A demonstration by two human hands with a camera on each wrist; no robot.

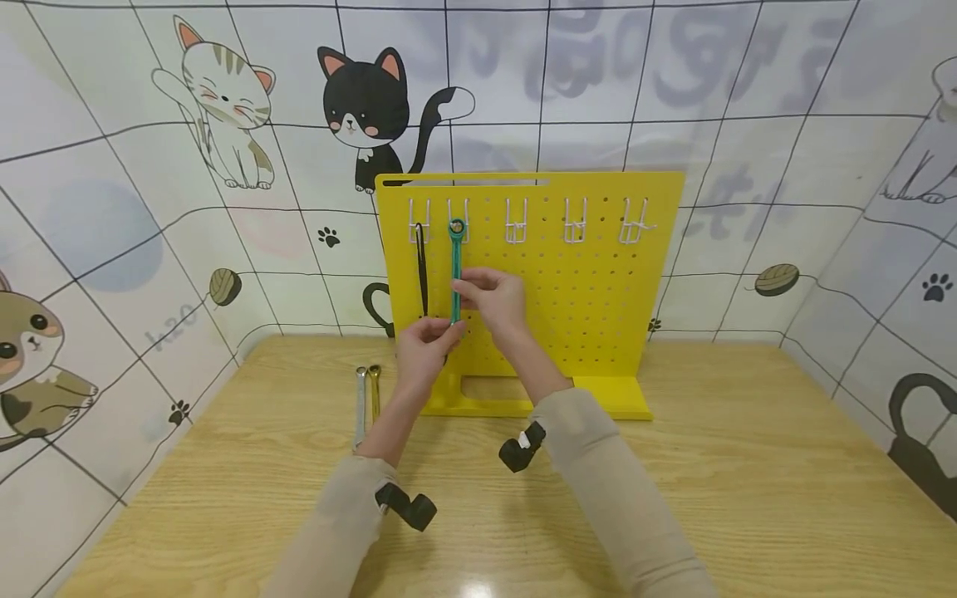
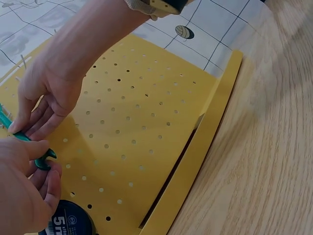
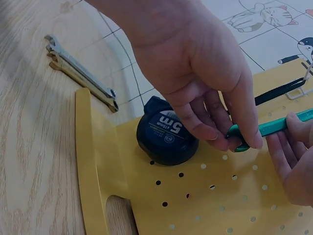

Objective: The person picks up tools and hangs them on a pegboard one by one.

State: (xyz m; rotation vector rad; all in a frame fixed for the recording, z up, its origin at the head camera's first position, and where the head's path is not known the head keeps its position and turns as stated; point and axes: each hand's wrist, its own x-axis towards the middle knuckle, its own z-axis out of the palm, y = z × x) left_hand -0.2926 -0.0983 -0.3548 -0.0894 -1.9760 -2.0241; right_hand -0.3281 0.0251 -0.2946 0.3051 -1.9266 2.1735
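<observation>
Pinching the lower end of a slim green metal wrench [image 1: 457,270], left hand [image 1: 422,353], centre of the head view; thumb and fingertips clamped. Shaft of same pinched higher up by right hand [image 1: 497,303]. Ring end held up at second white wire hook [image 1: 468,209] from the left; whether it is hooked cannot be told. Black strap [image 1: 423,278] hung on the leftmost hook, just beside. Round dark blue tape measure [image 3: 166,134], marked 5m, seen at centre of the right wrist view. All backed by yellow perforated board [image 1: 557,286]. Silver-coloured wrench [image 1: 360,407] and gold-coloured wrench [image 1: 375,389] laid side by side on pale wood table [image 1: 718,473], left of centre, below.
</observation>
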